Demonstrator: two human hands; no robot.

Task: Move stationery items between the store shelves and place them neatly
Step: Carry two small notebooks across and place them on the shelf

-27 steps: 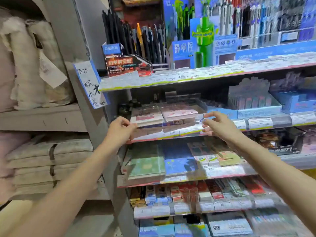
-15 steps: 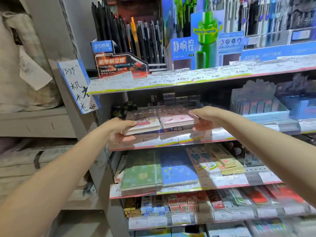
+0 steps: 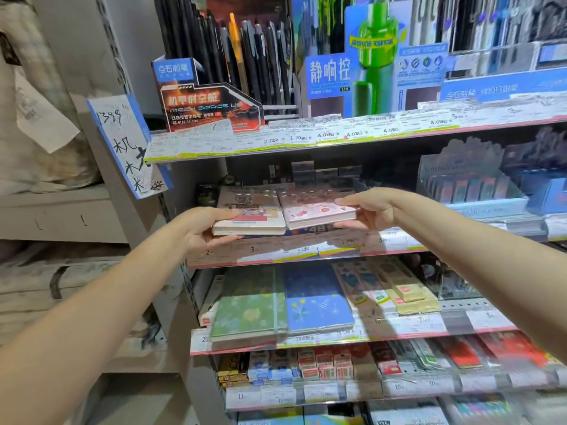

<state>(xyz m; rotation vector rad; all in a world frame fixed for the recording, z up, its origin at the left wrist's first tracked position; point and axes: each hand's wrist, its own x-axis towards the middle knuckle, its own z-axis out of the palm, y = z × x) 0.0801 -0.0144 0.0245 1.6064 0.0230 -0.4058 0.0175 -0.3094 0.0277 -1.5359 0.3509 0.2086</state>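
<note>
Two small notebooks lie side by side at the front of the second shelf point(image 3: 306, 256). My left hand point(image 3: 202, 230) grips the left one, a beige notebook point(image 3: 250, 214) with a cartoon cover, thumb on top and fingers under its left edge. A pink notebook point(image 3: 316, 210) with cherry prints is on the right, and my right hand point(image 3: 365, 210) holds it by its right edge, thumb above and fingers below. Both front edges sit slightly raised over the shelf's price strip. Their far ends reach back into the dim shelf.
One shelf below lie a green notebook point(image 3: 248, 305), a blue notebook point(image 3: 319, 302) and packs of sticky notes point(image 3: 395, 289). Above stands a pen display point(image 3: 245, 59) and a green bottle advert point(image 3: 377, 53). A clear box of erasers point(image 3: 469, 185) sits to the right. Grey shelving with bundled goods stands left.
Both hands have closed on the two notebooks' outer edges and drawn them forward and slightly up off the shelf. The view has moved closer to the shelf.
</note>
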